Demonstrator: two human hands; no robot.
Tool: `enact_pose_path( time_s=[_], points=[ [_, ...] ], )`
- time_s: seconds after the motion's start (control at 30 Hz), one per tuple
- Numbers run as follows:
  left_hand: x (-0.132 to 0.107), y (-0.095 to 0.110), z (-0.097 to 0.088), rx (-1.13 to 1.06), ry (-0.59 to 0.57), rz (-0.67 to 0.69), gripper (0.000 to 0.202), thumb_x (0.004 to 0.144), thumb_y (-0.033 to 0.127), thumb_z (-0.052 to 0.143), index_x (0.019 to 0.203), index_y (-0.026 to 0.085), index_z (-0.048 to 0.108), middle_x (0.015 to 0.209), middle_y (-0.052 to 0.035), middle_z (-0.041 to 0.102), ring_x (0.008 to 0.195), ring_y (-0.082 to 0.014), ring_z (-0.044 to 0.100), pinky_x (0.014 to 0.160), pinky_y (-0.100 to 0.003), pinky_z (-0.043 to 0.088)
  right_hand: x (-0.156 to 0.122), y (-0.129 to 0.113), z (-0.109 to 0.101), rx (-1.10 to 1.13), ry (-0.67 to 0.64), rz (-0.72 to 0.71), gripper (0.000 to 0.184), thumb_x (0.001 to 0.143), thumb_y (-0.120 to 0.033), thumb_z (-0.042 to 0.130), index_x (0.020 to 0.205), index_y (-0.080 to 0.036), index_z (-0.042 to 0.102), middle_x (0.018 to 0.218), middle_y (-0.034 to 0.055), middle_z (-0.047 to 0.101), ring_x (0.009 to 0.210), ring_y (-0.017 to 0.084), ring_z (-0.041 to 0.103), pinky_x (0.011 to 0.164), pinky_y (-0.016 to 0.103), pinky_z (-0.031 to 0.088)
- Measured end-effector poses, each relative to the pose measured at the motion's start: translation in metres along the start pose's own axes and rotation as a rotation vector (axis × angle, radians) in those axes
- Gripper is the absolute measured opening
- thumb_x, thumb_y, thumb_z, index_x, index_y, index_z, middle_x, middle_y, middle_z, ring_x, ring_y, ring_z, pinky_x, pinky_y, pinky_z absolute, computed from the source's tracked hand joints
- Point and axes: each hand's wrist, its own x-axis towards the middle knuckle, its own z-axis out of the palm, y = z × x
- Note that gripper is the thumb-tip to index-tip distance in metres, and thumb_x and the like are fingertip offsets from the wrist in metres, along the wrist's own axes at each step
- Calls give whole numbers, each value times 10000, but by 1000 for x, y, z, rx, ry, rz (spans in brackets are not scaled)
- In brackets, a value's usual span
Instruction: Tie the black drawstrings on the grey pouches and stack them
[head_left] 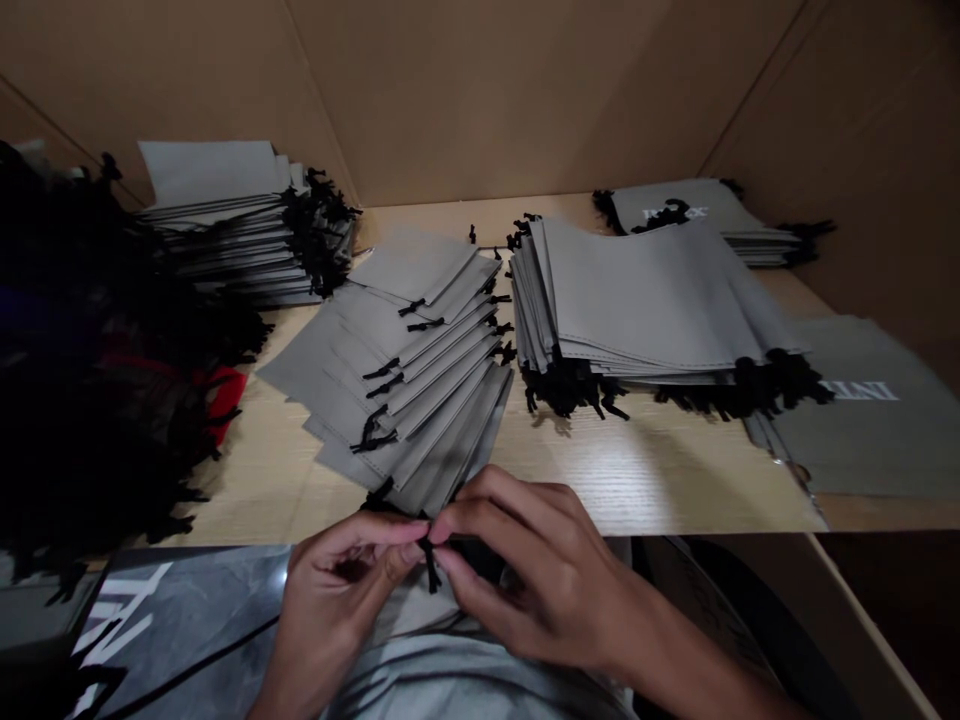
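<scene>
While both hands meet at the table's near edge, the head view shows the left hand (341, 585) pinching a knotted black cord (433, 577) between thumb and forefinger; the right hand (540, 560) grips the same cord from the other side, thumb and forefinger closed at the knot, its other fingers curled; the cord's loose ends hang below the fingertips, just at that near edge, though which pouch it belongs to cannot be told.

Beyond the hands, a fanned row of grey pouches (431, 385) runs from the near edge of the wooden table (675, 490) toward its far edge, overlapping, with black knots along their sides; to the right of it, toward the table's right side, stands a thick stack of grey pouches (645, 290), cords bunched below; behind that, by the far right corner, lies a smaller printed stack (701, 200); near the right edge spreads a grey-green bag (892, 430) with white letters; at the far left corner sits another tall stack (225, 235), knots facing right; a dark heap (90, 400) covers the left edge, a red piece (227, 400) poking out; cardboard walls (487, 100) rise behind the far edge.
</scene>
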Motion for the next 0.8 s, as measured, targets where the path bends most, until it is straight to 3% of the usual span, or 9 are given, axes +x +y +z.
enact_pose_path(
  time_s=[0.27,0.4,0.6,0.8],
  points=[
    [-1,4,3,12,-20,-14,23,775,261,905,795,250,907,734,-14,861,607,-155,748,591,-187,600,-6,3,9,-93,-11,-42,143,1035,-180,596,1167,-158,647,1006,30,718,862,187,736,679,328,561],
    [-5,11,10,-15,75,-70,12,756,257,903,757,255,891,734,7,846,627,-137,727,617,-176,576,-7,6,15,-91,17,-62,146,999,-158,585,1138,-151,630,987,26,710,858,187,723,670,335,550],
    [-7,20,18,-35,68,-104,62,756,278,918,782,238,880,730,-2,837,648,-148,738,633,-187,582,-8,8,20,-105,46,-63,138,952,-147,571,1082,-157,616,952,21,689,807,178,698,645,331,534],
    [-6,29,14,9,42,-23,82,778,200,882,813,262,841,735,44,809,663,-118,730,664,-141,596,-10,10,23,-131,77,-66,151,909,-143,581,1057,-166,601,920,10,672,768,173,691,609,331,519]
  ],
)
